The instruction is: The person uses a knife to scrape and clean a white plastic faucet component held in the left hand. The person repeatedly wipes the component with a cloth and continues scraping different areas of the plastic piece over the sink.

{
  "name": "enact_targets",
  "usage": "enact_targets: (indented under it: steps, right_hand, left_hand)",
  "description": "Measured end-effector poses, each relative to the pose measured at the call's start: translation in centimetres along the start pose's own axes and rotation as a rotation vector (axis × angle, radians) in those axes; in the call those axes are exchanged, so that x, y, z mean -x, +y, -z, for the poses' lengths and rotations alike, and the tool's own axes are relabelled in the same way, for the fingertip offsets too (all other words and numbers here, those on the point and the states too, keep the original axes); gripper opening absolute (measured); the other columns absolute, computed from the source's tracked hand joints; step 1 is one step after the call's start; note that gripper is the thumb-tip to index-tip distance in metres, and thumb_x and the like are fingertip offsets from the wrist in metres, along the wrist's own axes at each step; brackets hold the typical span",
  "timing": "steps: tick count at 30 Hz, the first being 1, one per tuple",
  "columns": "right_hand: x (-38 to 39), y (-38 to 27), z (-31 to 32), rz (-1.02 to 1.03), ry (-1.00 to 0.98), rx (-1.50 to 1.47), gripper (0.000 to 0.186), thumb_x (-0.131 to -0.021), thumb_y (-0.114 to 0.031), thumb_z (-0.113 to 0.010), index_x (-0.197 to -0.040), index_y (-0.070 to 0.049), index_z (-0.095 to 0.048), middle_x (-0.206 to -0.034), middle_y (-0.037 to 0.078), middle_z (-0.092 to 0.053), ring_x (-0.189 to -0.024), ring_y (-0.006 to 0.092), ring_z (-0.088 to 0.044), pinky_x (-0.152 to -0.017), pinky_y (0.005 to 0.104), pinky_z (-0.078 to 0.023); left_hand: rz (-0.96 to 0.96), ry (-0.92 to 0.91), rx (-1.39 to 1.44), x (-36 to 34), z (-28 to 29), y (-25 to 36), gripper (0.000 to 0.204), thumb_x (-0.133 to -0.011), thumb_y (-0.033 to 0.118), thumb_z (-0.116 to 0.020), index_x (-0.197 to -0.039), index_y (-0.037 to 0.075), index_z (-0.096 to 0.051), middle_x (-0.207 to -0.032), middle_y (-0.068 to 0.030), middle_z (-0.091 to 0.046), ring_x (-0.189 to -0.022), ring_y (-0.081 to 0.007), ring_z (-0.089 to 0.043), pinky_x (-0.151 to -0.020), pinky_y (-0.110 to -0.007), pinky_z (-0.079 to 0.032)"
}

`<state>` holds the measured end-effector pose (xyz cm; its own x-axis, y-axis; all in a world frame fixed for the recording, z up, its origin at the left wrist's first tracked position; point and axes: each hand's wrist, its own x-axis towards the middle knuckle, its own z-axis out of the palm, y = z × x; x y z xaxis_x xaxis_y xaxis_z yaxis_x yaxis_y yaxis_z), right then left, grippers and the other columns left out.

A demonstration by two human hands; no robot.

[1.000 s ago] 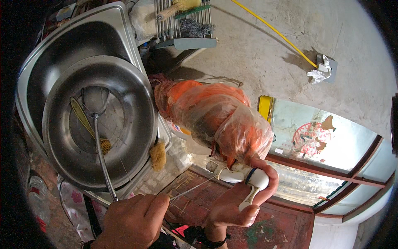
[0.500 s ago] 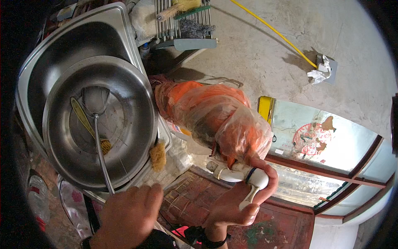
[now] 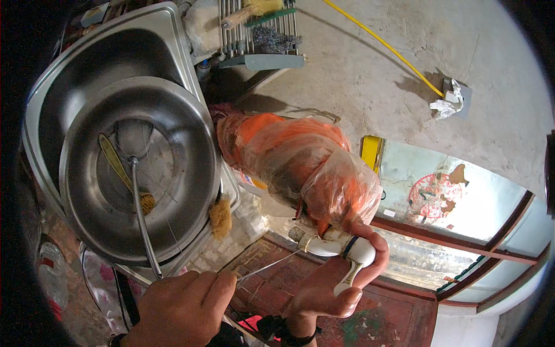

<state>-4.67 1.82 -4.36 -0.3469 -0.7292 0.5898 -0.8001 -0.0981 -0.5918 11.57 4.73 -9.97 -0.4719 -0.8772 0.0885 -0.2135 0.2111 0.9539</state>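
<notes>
My right hand (image 3: 338,295) grips a white elbow tap fitting (image 3: 358,257) with dark and tan bands round it. A thin pale string (image 3: 266,264) runs taut from the fitting's narrow end to my left hand (image 3: 182,306), whose curled fingers hold it. Just above the fitting is a bulky orange object (image 3: 306,150) wrapped in clear crumpled plastic. At the left, a round steel basin (image 3: 196,133) sits in a steel sink (image 3: 58,87), holding a long metal handle (image 3: 144,237) with a wire head and a yellow-handled brush (image 3: 115,159).
A tan sponge pad (image 3: 221,217) lies by the basin. A rack (image 3: 260,61) with brushes and scourers is at the top. A yellow cable (image 3: 393,52) crosses the grey wall to a socket box. Right are a framed glass pane (image 3: 445,243) and a red board (image 3: 393,312).
Half a second ago my left hand was a little to the left and the string did not show; now it shows taut again. My right hand has barely moved.
</notes>
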Motion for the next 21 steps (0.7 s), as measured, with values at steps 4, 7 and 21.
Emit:
enact_targets:
  steps: [4, 7, 21]
  right_hand:
    - [0.0, -0.1, 0.0, -0.012, -0.002, -0.015, 0.076, -0.075, -0.064, -0.040, -0.116, 0.000, -0.042, -0.105, 0.015, -0.049, -0.102, 0.0274, -0.046, -0.095, 0.0412, -0.032]
    - [-0.1, 0.2, 0.1, 0.016, -0.009, -0.024, 0.074, -0.076, -0.063, -0.039, -0.116, 0.000, -0.042, -0.105, 0.015, -0.049, -0.102, 0.0274, -0.046, -0.095, 0.0411, -0.032]
    - [0.3, -0.2, -0.4, 0.054, -0.013, -0.046, 0.073, -0.077, -0.061, -0.037, -0.117, -0.001, -0.044, -0.106, 0.016, -0.050, -0.105, 0.0275, -0.046, -0.096, 0.0408, -0.031]
  left_hand:
    - [0.002, 0.003, -0.017, 0.0, 0.0, 0.0, 0.020, -0.079, 0.005, -0.059, -0.099, 0.002, -0.059, -0.087, -0.0091, -0.062, -0.076, -0.0236, -0.063, -0.065, -0.030, -0.051]
    - [-0.004, 0.005, -0.027, -0.1, -0.1, 0.0, 0.021, -0.079, 0.005, -0.059, -0.100, 0.003, -0.059, -0.087, -0.0084, -0.062, -0.076, -0.0230, -0.062, -0.065, -0.030, -0.051]
    - [0.166, -0.050, 0.139, 0.0, -1.6, -1.4, 0.013, -0.075, 0.005, -0.059, -0.087, 0.001, -0.056, -0.067, -0.0136, -0.056, -0.060, -0.0330, -0.058, -0.053, -0.041, -0.046]
